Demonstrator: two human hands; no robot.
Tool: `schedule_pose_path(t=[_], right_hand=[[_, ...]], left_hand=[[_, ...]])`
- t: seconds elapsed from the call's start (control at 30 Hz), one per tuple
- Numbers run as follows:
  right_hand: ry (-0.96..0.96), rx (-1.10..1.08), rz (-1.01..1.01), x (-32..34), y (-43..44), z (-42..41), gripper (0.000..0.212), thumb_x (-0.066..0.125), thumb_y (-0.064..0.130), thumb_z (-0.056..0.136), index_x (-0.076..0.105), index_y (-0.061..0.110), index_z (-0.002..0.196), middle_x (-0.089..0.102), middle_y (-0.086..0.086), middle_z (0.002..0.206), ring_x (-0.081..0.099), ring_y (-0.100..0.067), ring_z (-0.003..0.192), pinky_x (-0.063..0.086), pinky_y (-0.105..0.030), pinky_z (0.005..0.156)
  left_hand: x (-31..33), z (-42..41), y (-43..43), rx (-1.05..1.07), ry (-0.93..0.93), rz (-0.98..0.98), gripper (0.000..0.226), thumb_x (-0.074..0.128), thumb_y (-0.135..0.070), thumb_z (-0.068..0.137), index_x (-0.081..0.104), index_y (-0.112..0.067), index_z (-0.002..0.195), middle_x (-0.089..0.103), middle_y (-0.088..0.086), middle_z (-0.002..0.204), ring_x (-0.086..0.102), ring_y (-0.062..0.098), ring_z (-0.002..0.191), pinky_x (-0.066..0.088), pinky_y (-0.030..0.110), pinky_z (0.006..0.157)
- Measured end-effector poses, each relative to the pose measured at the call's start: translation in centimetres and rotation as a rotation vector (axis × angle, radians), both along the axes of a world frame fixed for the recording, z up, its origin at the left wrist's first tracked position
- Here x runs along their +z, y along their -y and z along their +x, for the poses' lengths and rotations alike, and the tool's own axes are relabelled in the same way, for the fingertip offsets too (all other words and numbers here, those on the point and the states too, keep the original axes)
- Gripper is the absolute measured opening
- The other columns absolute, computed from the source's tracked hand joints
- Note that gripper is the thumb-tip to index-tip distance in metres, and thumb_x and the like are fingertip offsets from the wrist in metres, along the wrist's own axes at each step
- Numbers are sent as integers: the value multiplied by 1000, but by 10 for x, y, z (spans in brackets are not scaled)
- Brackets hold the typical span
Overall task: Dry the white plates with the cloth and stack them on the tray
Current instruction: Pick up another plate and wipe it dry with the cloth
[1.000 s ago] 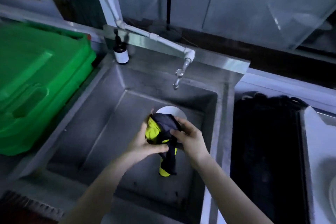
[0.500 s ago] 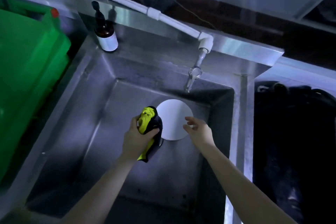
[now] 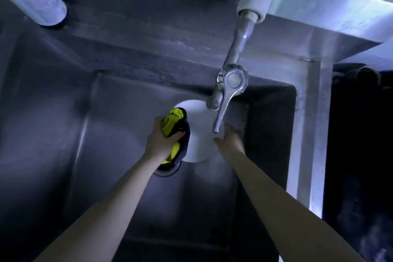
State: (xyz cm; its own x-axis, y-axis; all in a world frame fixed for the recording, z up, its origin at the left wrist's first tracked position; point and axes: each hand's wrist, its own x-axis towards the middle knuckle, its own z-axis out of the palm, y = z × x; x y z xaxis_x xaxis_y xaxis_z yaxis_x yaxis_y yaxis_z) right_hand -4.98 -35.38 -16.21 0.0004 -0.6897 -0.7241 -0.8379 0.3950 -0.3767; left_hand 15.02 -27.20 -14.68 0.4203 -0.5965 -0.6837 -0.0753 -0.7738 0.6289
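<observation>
Left grip [image 3: 161, 140] clutching cloth [image 3: 173, 121], at plate [image 3: 200, 125] edge

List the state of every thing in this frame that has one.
white plate: in the sink basin, face up; wet or dry cannot be told.
cloth: bunched, overlapping the plate's left edge.
left hand: grips the cloth.
right hand: at the plate's right edge, thumb on it; grip unclear.
tap: no water seen running.
bottle: standing on the sink ledge.

Commercial kitchen scullery: deep steel sink [image 3: 53, 125], lever tap [image 3: 230, 83], soap bottle [image 3: 36, 0].
</observation>
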Motion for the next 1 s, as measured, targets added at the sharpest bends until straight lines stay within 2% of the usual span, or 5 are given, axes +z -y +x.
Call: schedule_pose_path(t=[0.43,0.57,0.67,0.87,1.0], right_hand=[[29,-242,-16,-37,-3,5,47,74,20,83,52,16,124,53,-9,117,57,-29,96,44,-30,79],[113,-355,53,-74,-6,-5,67,82,55,70,53,18,118,52,-1,102,51,-25,95,43,-32,86],[195,-438,-37,-34,-12,0,23,66,13,86,60,27,104,61,-4,96,59,-27,89,50,-37,75],[362,-517,84,3,-19,4,28,55,0,94,54,26,104,61,-4,99,61,-31,94,56,-60,82],[438,-549,64,32,-31,9,36,56,-7,89,55,28,97,64,-10,91,62,-31,83,57,-55,74]], left_hand=[[-26,0,6,-178,106,34,55,63,-41,74,43,-41,126,62,1,109,65,22,96,56,44,79],[-17,-1,4,-173,128,-29,61,66,-31,80,40,-41,134,58,0,119,61,20,104,52,42,87],[-14,1,0,-174,139,-72,65,68,-24,79,41,-36,137,58,4,119,59,22,105,50,37,88],[4,2,-11,-188,155,-118,67,64,-32,74,42,-39,137,61,2,118,60,21,107,51,37,89],[26,5,-24,-213,175,-152,70,58,-35,70,42,-41,138,62,-2,118,60,19,108,51,40,90]])
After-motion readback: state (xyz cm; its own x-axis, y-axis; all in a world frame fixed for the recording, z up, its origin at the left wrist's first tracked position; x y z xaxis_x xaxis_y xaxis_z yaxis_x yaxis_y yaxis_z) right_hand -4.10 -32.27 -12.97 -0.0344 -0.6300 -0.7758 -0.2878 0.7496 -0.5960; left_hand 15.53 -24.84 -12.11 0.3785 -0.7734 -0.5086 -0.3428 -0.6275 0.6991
